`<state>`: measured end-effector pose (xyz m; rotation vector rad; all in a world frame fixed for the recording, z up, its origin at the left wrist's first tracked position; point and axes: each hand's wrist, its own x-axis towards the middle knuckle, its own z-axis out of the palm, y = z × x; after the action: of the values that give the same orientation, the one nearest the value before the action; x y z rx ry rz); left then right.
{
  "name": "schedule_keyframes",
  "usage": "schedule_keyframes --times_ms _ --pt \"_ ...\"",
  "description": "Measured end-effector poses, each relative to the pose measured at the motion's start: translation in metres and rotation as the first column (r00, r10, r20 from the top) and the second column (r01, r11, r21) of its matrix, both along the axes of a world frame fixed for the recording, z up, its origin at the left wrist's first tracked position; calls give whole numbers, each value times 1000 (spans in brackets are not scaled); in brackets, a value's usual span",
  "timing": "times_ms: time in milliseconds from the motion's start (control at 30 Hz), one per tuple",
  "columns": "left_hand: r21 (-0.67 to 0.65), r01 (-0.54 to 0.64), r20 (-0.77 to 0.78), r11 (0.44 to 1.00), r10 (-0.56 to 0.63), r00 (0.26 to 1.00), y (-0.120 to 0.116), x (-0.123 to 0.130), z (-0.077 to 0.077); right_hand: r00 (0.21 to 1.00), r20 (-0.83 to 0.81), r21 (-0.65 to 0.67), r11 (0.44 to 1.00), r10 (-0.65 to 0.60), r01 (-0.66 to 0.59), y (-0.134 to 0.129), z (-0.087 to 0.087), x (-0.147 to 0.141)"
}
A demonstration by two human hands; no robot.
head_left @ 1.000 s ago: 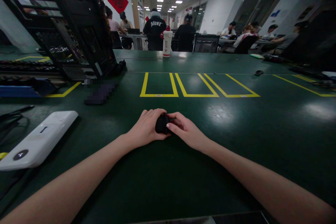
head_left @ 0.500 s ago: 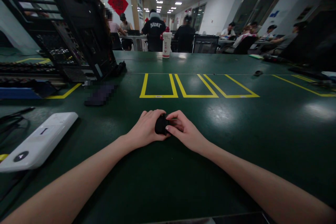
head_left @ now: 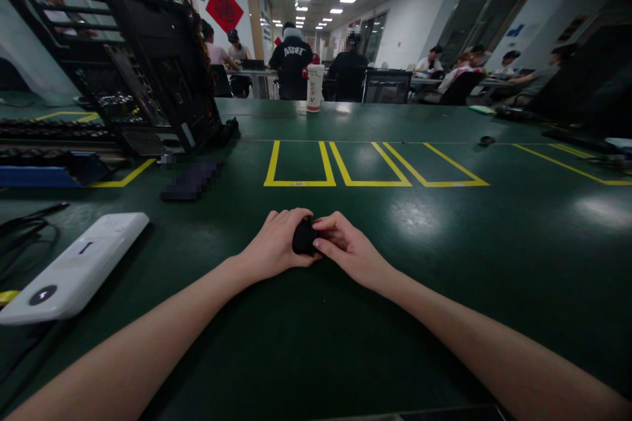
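One white device (head_left: 81, 263) at far left; then left hand (head_left: 276, 245) with fingers clamped around a small black object (head_left: 303, 237), between both hands over the green tabletop (head_left: 316, 335); then right hand (head_left: 353, 250) with fingertips pinched on the object's right edge.

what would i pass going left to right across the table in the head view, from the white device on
White device → dark flat item → left hand → black object → right hand → small dark item
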<state>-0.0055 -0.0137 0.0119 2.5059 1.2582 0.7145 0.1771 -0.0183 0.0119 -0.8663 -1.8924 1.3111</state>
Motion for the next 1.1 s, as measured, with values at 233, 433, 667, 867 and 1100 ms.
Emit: schedule_keyframes --times_ms 233,433,667,867,1100 --pt "6 -3 -13 1000 3 1000 0 1 1 998 54 -63 997 -34 38 2 -1 -1" --pt "18 11 7 1000 -11 1000 0 -1 -1 999 -21 -60 998 28 -29 1 0 0" --pt "6 14 3 1000 -14 1000 0 -1 0 999 -42 -80 997 -11 7 1 -1 -1" --pt "-8 12 9 1000 -12 1000 -2 -1 3 999 1 -92 995 -43 42 4 -1 -2" --pt "0 17 12 1000 -17 1000 -2 -1 1 1000 -19 -99 995 21 -23 3 1 0"
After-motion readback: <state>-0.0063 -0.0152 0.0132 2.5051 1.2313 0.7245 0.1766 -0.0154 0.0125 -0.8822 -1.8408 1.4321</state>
